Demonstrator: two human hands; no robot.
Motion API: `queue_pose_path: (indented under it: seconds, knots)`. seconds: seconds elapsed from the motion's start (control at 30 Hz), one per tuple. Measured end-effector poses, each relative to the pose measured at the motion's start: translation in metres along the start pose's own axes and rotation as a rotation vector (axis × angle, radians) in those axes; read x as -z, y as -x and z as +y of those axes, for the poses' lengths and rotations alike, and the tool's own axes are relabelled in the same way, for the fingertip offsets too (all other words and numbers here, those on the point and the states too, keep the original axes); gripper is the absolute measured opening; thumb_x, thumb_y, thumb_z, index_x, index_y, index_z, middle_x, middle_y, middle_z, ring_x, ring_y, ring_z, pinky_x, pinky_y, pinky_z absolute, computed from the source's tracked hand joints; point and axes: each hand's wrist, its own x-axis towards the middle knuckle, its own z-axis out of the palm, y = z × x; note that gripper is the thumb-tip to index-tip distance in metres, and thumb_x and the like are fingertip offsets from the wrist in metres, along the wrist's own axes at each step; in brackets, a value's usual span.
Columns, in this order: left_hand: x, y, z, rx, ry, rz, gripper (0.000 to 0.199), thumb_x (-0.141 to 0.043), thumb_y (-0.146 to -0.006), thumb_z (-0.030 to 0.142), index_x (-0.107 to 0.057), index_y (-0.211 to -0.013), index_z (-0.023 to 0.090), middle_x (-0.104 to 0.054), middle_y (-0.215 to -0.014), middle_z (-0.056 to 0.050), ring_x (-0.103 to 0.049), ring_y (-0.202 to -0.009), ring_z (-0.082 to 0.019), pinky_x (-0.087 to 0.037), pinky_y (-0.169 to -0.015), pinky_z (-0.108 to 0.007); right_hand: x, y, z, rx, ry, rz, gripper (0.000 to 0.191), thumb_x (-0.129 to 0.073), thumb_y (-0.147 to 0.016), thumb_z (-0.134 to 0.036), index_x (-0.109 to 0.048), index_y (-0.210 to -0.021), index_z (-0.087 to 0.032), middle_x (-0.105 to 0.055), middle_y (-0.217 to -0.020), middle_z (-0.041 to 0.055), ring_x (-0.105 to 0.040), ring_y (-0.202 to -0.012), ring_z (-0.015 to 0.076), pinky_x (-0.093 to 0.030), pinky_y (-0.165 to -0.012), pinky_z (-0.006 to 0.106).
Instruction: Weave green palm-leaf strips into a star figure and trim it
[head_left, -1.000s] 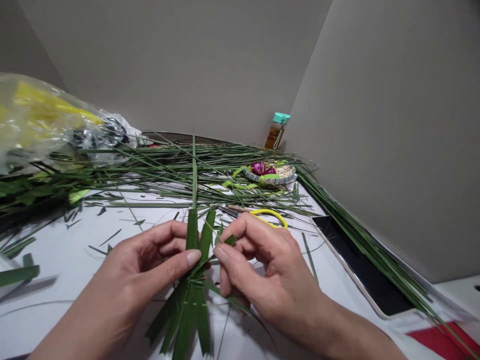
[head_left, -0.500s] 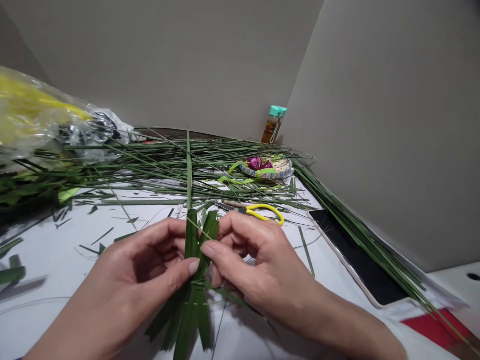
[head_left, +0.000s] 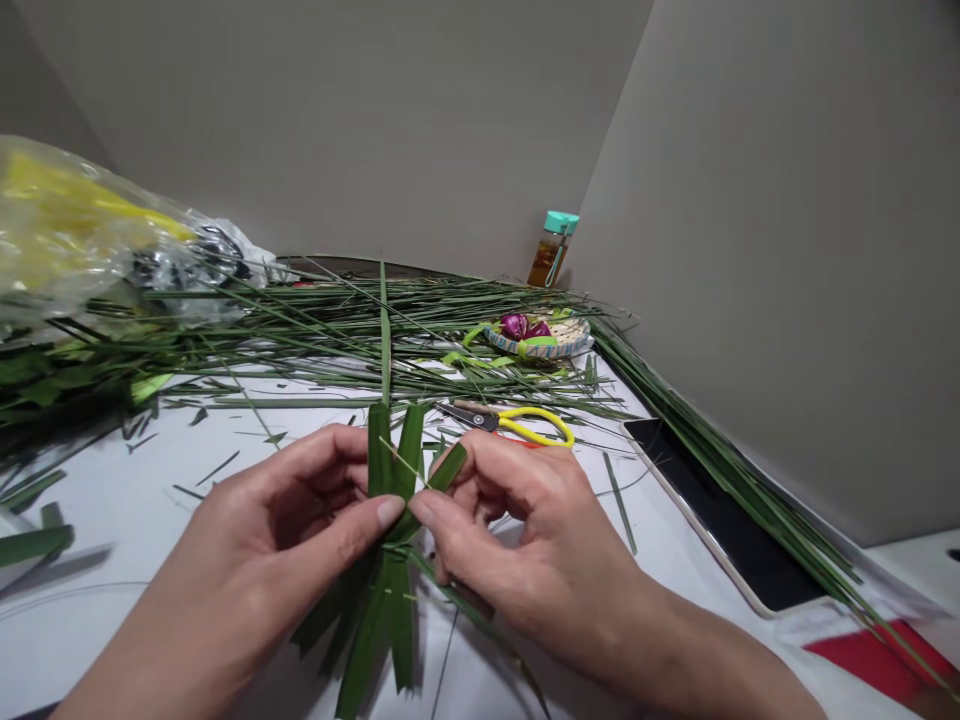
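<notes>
- One leaf strip (head_left: 451, 467) now splays rightward.
- Our left hand (head_left: 281, 545) pinches the leaf bundle (head_left: 380, 455).
- Our right hand (head_left: 529, 535) pinches a thin stem (head_left: 403, 462).
- Scissors (head_left: 536, 426) lie beyond our hands.

From here I see my left hand (head_left: 277, 550) and right hand (head_left: 525, 530) close together, thumbs pointing inward, fingers curled, both forearms angling up from the lower corners.

Teal-capped bottle (head_left: 553, 250) near grey walls (head_left: 360, 130), dark-screened device (head_left: 724, 520), clear plastic bag (head_left: 67, 245) showing yellow
</notes>
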Motion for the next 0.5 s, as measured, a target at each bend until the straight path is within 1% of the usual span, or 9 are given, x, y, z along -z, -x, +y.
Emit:
queue_pose_path:
  seconds: [0.1,0.17,0.23,0.37,0.43,0.5]
  knots:
    - [0.002,-0.001,-0.004,-0.007,0.012,-0.013,0.023,-0.078,-0.084,0.026,-0.074,-0.103,0.038,-0.081,-0.1,0.013,-0.074,-0.086,-0.013,-0.06,-0.08,-0.016,0.001,-0.002,0.001,-0.031,0.031,0.02,0.031,-0.062,-0.089,-0.025,-0.047,-0.062,-0.023,-0.059,-0.056,-0.0039,-0.052,-0.05,0.0107,-0.038,-0.048,0.023]
    - [0.005,-0.003,-0.01,-0.04,0.037,-0.014,0.026,-0.081,-0.082,0.027,-0.074,-0.103,0.04,-0.081,-0.099,0.012,-0.074,-0.084,-0.013,-0.06,-0.077,-0.015,0.002,-0.004,0.002,-0.083,0.045,0.018,0.03,-0.061,-0.089,-0.025,-0.047,-0.063,-0.023,-0.059,-0.055,-0.0045,-0.052,-0.049,0.0105,-0.038,-0.048,0.023]
    - [0.008,-0.004,-0.015,-0.062,0.057,-0.01,0.03,-0.082,-0.08,0.024,-0.074,-0.104,0.041,-0.082,-0.101,0.011,-0.075,-0.085,-0.014,-0.061,-0.076,-0.015,0.003,-0.005,0.001,-0.139,0.035,0.001,0.028,-0.06,-0.089,-0.025,-0.048,-0.063,-0.022,-0.06,-0.055,-0.0046,-0.052,-0.049,0.0103,-0.038,-0.047,0.023]
    - [0.012,-0.005,-0.02,-0.056,0.078,-0.013,0.041,-0.084,-0.078,0.018,-0.074,-0.107,0.045,-0.082,-0.108,0.012,-0.075,-0.093,-0.012,-0.058,-0.084,-0.013,0.004,-0.005,-0.002,-0.152,0.004,-0.02,0.027,-0.059,-0.09,-0.026,-0.05,-0.064,-0.021,-0.061,-0.055,-0.0043,-0.052,-0.046,0.0096,-0.037,-0.047,0.023]
    - [0.01,-0.007,-0.018,-0.016,0.129,-0.048,0.041,-0.087,-0.076,0.019,-0.076,-0.105,0.046,-0.082,-0.107,0.013,-0.075,-0.092,-0.011,-0.058,-0.084,-0.012,0.005,-0.003,-0.004,-0.138,-0.007,-0.021,0.027,-0.059,-0.09,-0.025,-0.051,-0.065,-0.021,-0.061,-0.055,-0.0043,-0.052,-0.045,0.0092,-0.037,-0.047,0.023]
    - [0.009,-0.008,-0.014,0.067,0.218,-0.089,0.04,-0.087,-0.075,0.02,-0.076,-0.103,0.046,-0.083,-0.104,0.012,-0.076,-0.089,-0.011,-0.059,-0.081,-0.012,0.005,-0.002,-0.005,-0.14,-0.031,-0.017,0.026,-0.059,-0.09,-0.024,-0.051,-0.065,-0.021,-0.061,-0.055,-0.0044,-0.052,-0.043,0.0088,-0.037,-0.047,0.023]
